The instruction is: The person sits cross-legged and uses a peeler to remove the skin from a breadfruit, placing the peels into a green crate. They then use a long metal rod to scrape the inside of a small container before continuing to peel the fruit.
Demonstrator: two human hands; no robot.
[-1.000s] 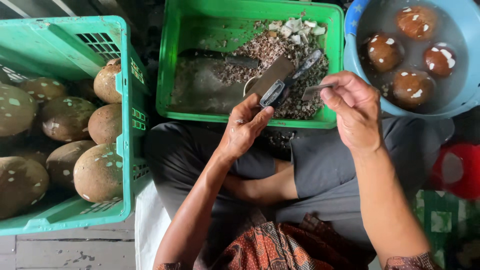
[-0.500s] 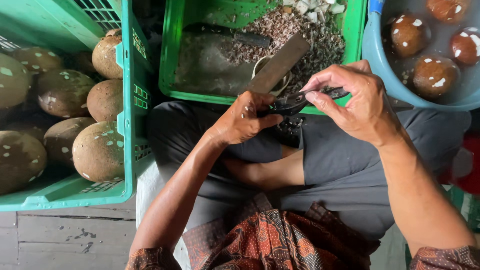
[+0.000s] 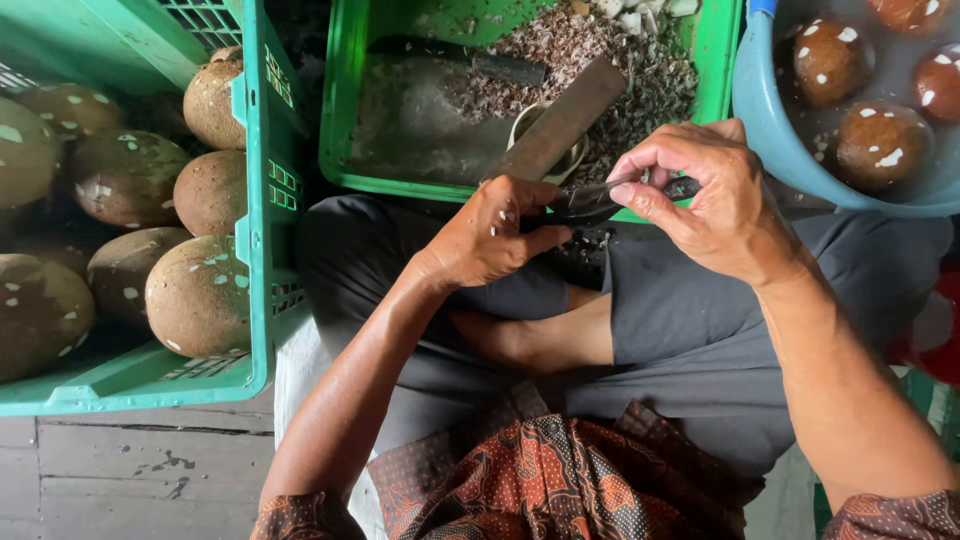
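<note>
- Two green plastic crates were recorded, the larger one (image 3: 255, 220) at the left packed with round brown coconuts (image 3: 200, 295) that bore pale flecks; these were judged to be stock not yet worked, and many were seen to remain.
- A blue basin (image 3: 770, 130) was noted at the upper right, with four dark brown coconuts (image 3: 880, 145) lying in water; these were taken to be the finished share, smaller in count than what was left in the crate.
- The second green crate (image 3: 340, 130) was seen ahead of the knees, its floor strewn with brown shavings (image 3: 600, 60); a flat wooden bar (image 3: 565, 120) and a dark-handled tool (image 3: 505, 68) were laid across it. The heap was read as waste from scraping already done.
- No coconut was held at this moment, so no piece was judged to be in work; attention was given to the tool alone.
- The right hand (image 3: 710, 205) was clenched in a pinch, thumb and forefinger closed on one end of a small dark blade (image 3: 600, 203), which was held above the lap at the near rim of the middle crate.
- The left hand (image 3: 495, 235) was curled, its fingertips closed on the other end of the same blade.
- Whether the blade was being cleaned, adjusted or checked could not be told.
</note>
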